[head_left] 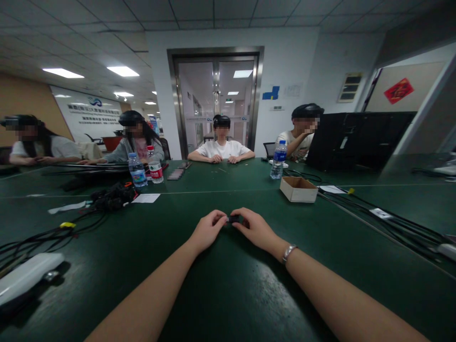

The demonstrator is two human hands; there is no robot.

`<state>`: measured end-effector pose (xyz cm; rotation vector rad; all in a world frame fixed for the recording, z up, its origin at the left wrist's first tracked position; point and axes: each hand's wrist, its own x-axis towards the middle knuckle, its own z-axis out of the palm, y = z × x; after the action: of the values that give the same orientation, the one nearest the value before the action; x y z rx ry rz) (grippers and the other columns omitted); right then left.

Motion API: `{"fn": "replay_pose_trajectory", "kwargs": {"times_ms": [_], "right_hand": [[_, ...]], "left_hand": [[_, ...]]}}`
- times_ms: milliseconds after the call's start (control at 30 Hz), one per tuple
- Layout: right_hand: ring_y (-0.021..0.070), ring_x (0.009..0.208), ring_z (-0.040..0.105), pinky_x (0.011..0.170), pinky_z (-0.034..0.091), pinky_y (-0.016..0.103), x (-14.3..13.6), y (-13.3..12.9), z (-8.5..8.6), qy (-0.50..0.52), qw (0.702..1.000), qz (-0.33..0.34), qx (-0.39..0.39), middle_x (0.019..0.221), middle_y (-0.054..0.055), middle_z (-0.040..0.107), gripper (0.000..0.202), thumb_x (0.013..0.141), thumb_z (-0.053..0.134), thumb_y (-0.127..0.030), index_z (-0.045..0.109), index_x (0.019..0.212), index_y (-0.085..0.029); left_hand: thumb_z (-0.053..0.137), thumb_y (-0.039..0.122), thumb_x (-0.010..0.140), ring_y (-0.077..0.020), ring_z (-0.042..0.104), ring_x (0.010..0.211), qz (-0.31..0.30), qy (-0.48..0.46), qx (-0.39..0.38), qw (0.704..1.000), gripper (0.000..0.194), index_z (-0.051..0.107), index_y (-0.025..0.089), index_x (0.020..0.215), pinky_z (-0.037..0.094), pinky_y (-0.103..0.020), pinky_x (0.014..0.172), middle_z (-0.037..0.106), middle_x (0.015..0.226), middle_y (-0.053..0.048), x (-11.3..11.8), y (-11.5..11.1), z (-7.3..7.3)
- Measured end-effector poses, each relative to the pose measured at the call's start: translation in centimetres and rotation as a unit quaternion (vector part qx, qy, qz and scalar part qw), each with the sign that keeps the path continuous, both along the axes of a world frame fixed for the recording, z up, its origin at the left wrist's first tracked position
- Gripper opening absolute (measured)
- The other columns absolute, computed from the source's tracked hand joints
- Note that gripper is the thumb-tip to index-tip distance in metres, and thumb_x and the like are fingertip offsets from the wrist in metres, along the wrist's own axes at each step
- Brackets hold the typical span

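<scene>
Over the green tabletop, a small black stick-like piece [233, 219] with a pale left end spans the gap between my hands; its exact kind is too small to tell. My left hand [207, 230] pinches the pale end between thumb and fingertips. At the black end, my right hand [254, 228] is closed in a pinch, thumb below and fingers above. A silver band [289, 253] circles my right wrist. Both forearms reach in from the bottom of the head view, and the fingers partly cover the piece.
An open cardboard box [298, 191] stands beyond my right hand, near a water bottle [279, 160]. Cables [381, 213] run along the right; more cables and a white device [30, 275] lie left. Two bottles [138, 171] stand farther back. Several people sit around the table.
</scene>
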<state>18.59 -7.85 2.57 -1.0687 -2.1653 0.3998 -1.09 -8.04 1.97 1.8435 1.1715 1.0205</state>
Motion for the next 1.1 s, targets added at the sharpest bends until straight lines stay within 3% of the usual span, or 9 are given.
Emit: {"fn": "replay_pose_trajectory", "kwargs": {"times_ms": [433, 700, 933, 1100], "right_hand": [[0.0119, 0.074, 0.053, 0.068, 0.044, 0.027, 0.1, -0.2, 0.3, -0.002, 1.000, 0.000, -0.008, 0.101, 0.002, 0.061, 0.025, 0.083, 0.058, -0.026, 0.058, 0.108, -0.024], [0.0114, 0.069, 0.052, 0.066, 0.044, 0.027, 0.1, -0.2, 0.2, -0.007, 1.000, 0.002, -0.004, 0.100, 0.003, 0.061, 0.025, 0.083, 0.058, -0.027, 0.058, 0.108, -0.024], [0.0123, 0.071, 0.053, 0.068, 0.043, 0.027, 0.0, 0.1, 0.0, -0.027, 1.000, 0.001, -0.001, 0.095, 0.004, 0.061, 0.030, 0.085, 0.057, -0.028, 0.058, 0.114, -0.023], [0.0133, 0.077, 0.054, 0.069, 0.043, 0.027, -0.1, 0.0, 0.1, -0.038, 0.999, 0.007, 0.001, 0.094, 0.004, 0.060, 0.023, 0.084, 0.057, -0.026, 0.061, 0.106, -0.022]], "left_hand": [[0.059, 0.021, 0.076, -0.0168, 0.058, 0.091, 0.013, 0.005, -0.001, 1.000, 0.017, 0.061, 0.019, 0.093, 0.046, -0.031, 0.083, 0.064, 0.097, -0.004, 0.1, -0.7, 1.4], [0.060, 0.023, 0.075, -0.0174, 0.057, 0.090, 0.006, 0.010, 0.022, 1.000, 0.016, 0.062, 0.020, 0.090, 0.046, -0.031, 0.078, 0.063, 0.099, -0.003, -0.3, 0.0, 0.4], [0.061, 0.023, 0.074, -0.0174, 0.058, 0.089, 0.015, 0.006, 0.018, 1.000, 0.014, 0.062, 0.019, 0.088, 0.046, -0.031, 0.078, 0.064, 0.097, -0.003, -0.2, -0.1, 0.7], [0.061, 0.024, 0.075, -0.0177, 0.058, 0.089, 0.011, -0.005, 0.017, 1.000, 0.020, 0.063, 0.020, 0.094, 0.045, -0.031, 0.078, 0.064, 0.100, -0.003, -0.4, 0.0, 0.5]]}}
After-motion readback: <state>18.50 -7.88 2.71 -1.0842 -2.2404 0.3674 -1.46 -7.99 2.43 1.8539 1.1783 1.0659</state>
